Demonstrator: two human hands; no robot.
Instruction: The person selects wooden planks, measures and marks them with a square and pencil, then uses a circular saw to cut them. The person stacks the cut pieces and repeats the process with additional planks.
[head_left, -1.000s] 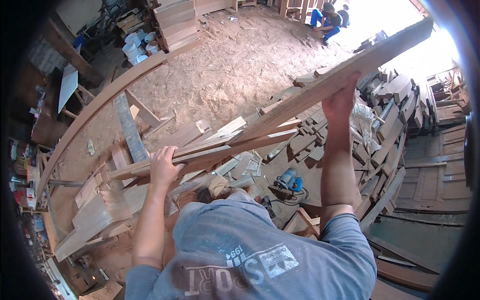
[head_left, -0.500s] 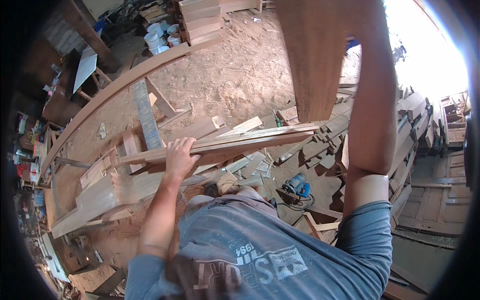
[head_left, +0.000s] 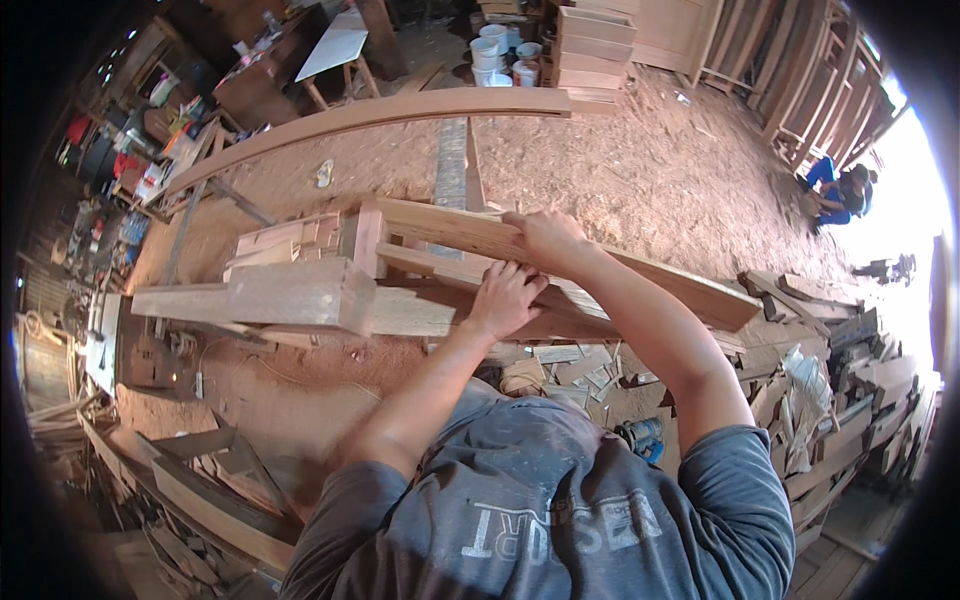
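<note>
My right hand (head_left: 548, 240) is closed over the upper edge of a long wooden plank (head_left: 690, 290) that slants from upper left down to the right. Just nearer to me, my left hand (head_left: 507, 300) has its fingers curled over a second wooden board (head_left: 420, 262), close beside the first; its palm side is hidden. Left of both hands, a thick squared timber block (head_left: 300, 295) rests on a long pale beam (head_left: 180, 302). Another wooden piece (head_left: 369, 240) stands by the plank's left end.
Beyond the work a long curved beam (head_left: 380, 108) spans the sandy floor. Wood offcuts (head_left: 590, 368) and a blue power tool (head_left: 642, 438) lie near my body. Piled timber (head_left: 850, 380) fills the right. Far right, a person in blue (head_left: 835, 190) sits low. White buckets (head_left: 488, 50) stand at the back.
My right arm has come down from its raised position with the plank, which now lies beside the board. My left hand has shifted right along the wood. The view has turned.
</note>
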